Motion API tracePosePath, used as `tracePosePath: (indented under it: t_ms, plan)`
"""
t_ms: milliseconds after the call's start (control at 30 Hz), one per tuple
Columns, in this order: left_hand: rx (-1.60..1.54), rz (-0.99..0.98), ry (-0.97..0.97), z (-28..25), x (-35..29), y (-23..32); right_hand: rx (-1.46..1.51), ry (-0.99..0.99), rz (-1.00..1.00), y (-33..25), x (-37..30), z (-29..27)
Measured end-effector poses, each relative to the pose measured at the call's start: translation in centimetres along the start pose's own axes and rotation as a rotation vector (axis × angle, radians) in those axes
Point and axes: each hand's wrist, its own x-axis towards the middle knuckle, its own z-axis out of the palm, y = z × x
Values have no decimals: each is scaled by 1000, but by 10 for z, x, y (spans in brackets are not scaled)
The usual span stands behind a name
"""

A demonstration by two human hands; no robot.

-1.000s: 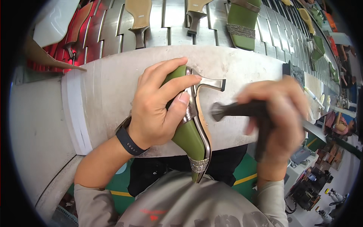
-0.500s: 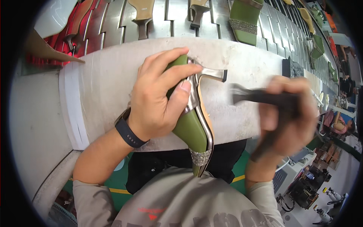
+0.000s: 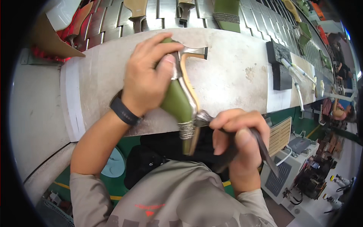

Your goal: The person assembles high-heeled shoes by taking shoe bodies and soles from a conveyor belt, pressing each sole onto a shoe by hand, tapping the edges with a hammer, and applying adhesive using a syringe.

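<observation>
A high-heeled sandal point(image 3: 186, 130), with a silvery back part and a glittering toe band, sits on a green shoe last point(image 3: 177, 99). It lies on its side over the worktable, its toe toward me and its heel pointing right. My left hand point(image 3: 149, 72) is closed around the heel end and presses it to the table. In my closed right hand point(image 3: 242, 130) are dark lasting pincers point(image 3: 203, 118) with splayed handles. Their metal head touches or nearly touches the sole edge beside the glittering band; motion blur hides the exact contact.
Beyond the pale worktable point(image 3: 227, 72) runs a metal slat conveyor point(image 3: 253, 22) carrying heeled soles and another green last point(image 3: 227, 17). A black block point(image 3: 281, 75) and white-handled brushes point(image 3: 297, 73) occupy the table's right end. A cardboard flap point(image 3: 53, 38) juts in at left.
My right hand has swung the pincers down and left, from beside the heel to the sole edge near the toe band. The left hand keeps its hold on the last.
</observation>
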Motion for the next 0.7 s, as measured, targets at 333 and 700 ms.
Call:
tracePosePath:
  t_ms: [333, 700]
  plan:
    - [89, -114, 73, -9, -21, 14, -1270, 14, -623, 7, 65, -48]
    - [-937, -638, 341, -11, -89, 65, 51, -305, 122, 55, 33, 39]
